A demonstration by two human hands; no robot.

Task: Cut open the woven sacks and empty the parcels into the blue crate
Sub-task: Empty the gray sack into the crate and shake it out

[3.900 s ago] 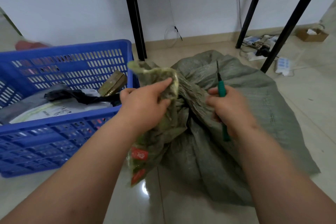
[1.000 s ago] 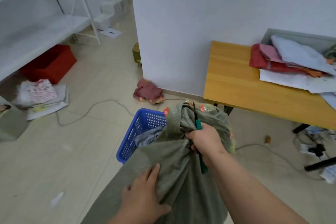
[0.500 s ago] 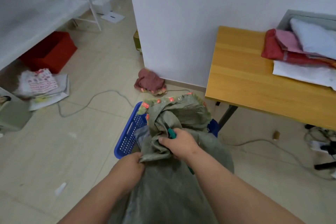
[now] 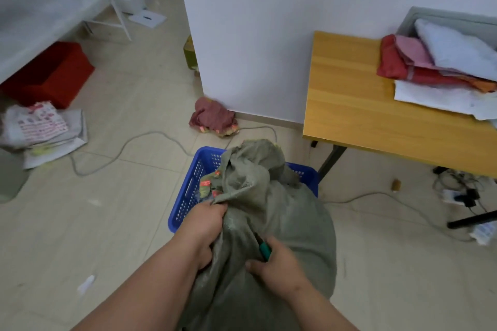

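Sack [image 4: 271, 223], grey-green and woven, is held up over the crate [image 4: 188, 196], its upper end drooping into the crate's far half and its bulk hanging down between the forearms. The left hand [image 4: 205, 226] is clenched on a fold at the sack's left edge, just above the crate's near rim, with its fingertips buried in the cloth. The right hand [image 4: 277, 267] is curled round the sack lower down, on its right side; a green tool [image 4: 265, 248] is gripped in the same fist, only a short stub of the handle being seen above the thumb. Red printed marks are seen on the crumpled mouth inside the crate, but no writing can be read there. Red print on the white bag [image 4: 40, 123] on the floor at the left is too blurred to be read. Compared with half a second ago, the right hand has been shifted from the sack's upper neck to a lower hold, the sack's top has been tipped further over into the crate, and more of the crate's left wall has been uncovered.
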